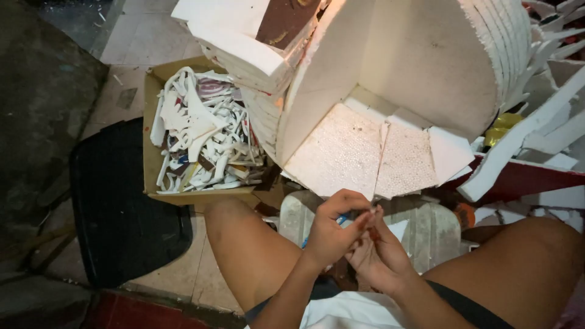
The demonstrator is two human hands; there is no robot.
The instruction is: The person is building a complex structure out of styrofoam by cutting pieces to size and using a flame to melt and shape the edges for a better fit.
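My left hand (334, 230) and my right hand (379, 257) meet above my lap, fingers pinched together on a small thin object I cannot make out; a bit of blue shows beneath them. Just beyond the fingertips lie flat white foam pieces (338, 152), part of a large rounded foam shape (426, 61) leaning over them. My bare knees spread to either side.
A cardboard box (149, 109) full of white foam offcuts sits at the left on a tiled floor. A black mat (122, 213) lies beside it. Stacked foam sheets (244, 42) stand behind, and white foam strips (536, 128) rest on a red surface at the right.
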